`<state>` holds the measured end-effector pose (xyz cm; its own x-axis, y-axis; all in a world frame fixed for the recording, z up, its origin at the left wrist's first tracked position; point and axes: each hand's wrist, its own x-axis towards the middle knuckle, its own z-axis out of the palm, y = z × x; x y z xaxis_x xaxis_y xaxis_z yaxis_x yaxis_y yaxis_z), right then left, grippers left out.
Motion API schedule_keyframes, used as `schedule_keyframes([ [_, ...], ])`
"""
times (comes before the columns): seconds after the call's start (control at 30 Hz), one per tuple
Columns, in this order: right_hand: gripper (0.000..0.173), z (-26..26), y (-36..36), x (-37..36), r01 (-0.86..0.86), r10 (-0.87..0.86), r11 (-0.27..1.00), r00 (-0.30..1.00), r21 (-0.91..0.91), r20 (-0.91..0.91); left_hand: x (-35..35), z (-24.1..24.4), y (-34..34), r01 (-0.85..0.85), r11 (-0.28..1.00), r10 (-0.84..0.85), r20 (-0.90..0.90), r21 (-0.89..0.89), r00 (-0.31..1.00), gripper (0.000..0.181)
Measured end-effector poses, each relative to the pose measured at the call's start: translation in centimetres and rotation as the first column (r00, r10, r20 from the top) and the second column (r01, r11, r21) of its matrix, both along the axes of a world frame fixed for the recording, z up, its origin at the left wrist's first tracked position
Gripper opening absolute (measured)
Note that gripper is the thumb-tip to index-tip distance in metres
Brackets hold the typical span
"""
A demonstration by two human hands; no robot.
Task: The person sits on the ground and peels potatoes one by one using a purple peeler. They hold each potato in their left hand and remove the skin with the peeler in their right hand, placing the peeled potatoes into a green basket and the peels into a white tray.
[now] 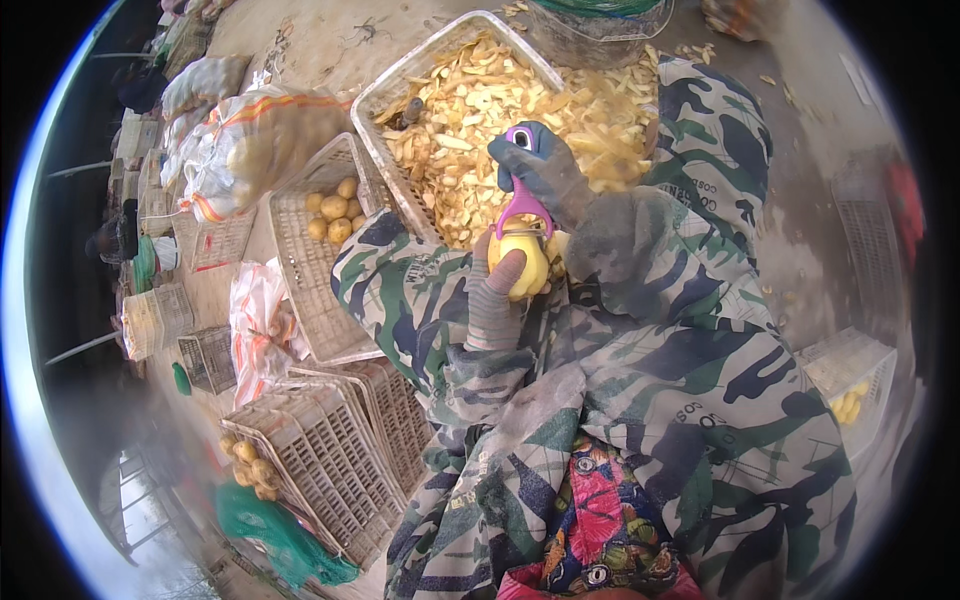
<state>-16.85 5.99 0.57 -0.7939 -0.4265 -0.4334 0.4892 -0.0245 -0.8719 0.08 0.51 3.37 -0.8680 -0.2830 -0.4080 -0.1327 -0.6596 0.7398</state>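
In my left hand [496, 289], which wears a striped glove, sits a partly peeled potato [525, 266] with pale yellow flesh showing. My right hand [544, 169], in a dark blue glove, is closed around the handle of a purple Y-shaped peeler [523, 202]. The peeler's blade lies across the upper end of the potato. Both hands are above the near edge of a large white plastic crate [394, 169] filled with potato peelings [480, 97]. Some peelings are heaped beyond its right side.
Left of my knee, a plastic crate [300, 300] holds several unpeeled potatoes [335, 210]. Stacked crates [322, 450], a green mesh bag [285, 536] and full sacks [255, 142] stand at the left. A tub [600, 34] is at the top; a crate [851, 375] with peeled potatoes is at the right.
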Motion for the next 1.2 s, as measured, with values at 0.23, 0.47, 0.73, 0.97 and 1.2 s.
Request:
schedule_keyframes([
  [0.23, 0.032, -3.9, 2.1, -3.4, 0.178, -0.176, 0.983, 0.983, -0.048, 0.048, 0.2, -1.6, -0.3, -0.148, 0.934, 0.158, -0.005, 0.324, 0.987, 0.073],
  [0.47, 0.030, 2.6, 2.0, 2.9, -0.089, 0.064, 0.955, 0.993, -0.282, -0.098, -0.6, -1.4, 0.1, -0.034, 0.789, 0.075, -0.040, 0.613, 0.996, 0.070],
  [0.73, 0.030, -5.5, -0.3, -2.7, 0.073, -0.040, 0.967, 0.990, 0.243, -0.139, 0.4, 0.7, 1.4, 0.173, 0.890, -0.098, -0.194, 0.422, 0.976, 0.078],
  [0.97, 0.026, 1.5, 2.4, 1.2, 0.075, -0.103, 0.954, 0.991, -0.289, -0.084, -0.5, -1.9, -0.3, -0.210, 0.786, 0.191, 0.094, 0.582, 0.977, 0.067],
  [1.2, 0.024, -0.9, 3.2, -1.8, 0.247, -0.253, 0.959, 0.967, -0.142, -0.028, -0.1, -1.3, 1.3, -0.142, 0.884, 0.144, 0.028, 0.445, 0.989, 0.068],
])
